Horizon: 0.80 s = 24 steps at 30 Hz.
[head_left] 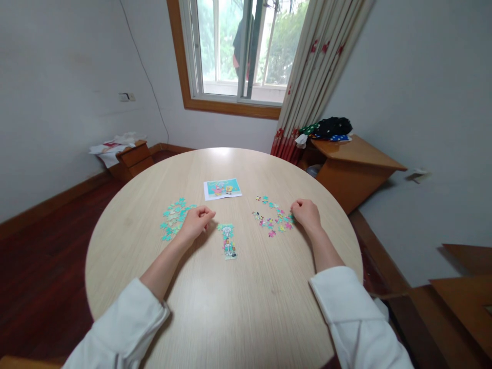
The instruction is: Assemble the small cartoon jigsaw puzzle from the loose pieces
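My left hand (199, 221) is closed, thumb against curled fingers, at the right side of a spread of teal and pale green jigsaw pieces (173, 215). Whatever it may hold is hidden. A partly joined strip of jigsaw puzzle (228, 242) with a cartoon figure lies just right of that hand. My right hand (306, 212) is also curled closed, resting at the right edge of a second group of pink, yellow and teal jigsaw pieces (273, 220). I cannot make out anything between its fingers. Beyond the strip lies a printed cartoon picture sheet (223, 189).
Everything lies on a round pale wooden table (215, 318). A wooden cabinet (353, 159) with dark cloth (333, 127) on it stands behind at right. At the back left is a small wooden stand (135, 156). A curtain (313, 61) hangs beside the window.
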### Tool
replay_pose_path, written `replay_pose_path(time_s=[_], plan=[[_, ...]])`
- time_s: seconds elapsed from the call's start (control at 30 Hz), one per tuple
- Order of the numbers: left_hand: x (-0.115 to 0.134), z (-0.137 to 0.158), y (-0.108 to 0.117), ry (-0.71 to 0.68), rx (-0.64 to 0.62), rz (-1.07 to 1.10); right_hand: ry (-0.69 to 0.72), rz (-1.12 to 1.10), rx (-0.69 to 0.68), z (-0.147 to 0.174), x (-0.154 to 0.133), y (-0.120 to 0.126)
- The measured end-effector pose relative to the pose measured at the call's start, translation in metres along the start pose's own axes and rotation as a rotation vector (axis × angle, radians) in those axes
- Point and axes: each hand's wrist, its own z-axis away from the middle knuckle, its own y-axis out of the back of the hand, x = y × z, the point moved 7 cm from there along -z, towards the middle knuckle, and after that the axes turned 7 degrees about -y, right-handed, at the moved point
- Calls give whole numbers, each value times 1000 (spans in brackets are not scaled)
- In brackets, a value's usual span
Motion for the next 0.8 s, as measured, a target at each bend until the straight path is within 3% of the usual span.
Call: replay_pose_path(time_s=[0.23,0.57,0.8], plan=[[-2,0,1,3,6,14,-116,100,-38,6,3,9],[-4,-1,0,0,-1,33,-17,92,18,6,-6,5],[-4,-1,1,5,6,6,37,-71,-7,5,-9,-2]])
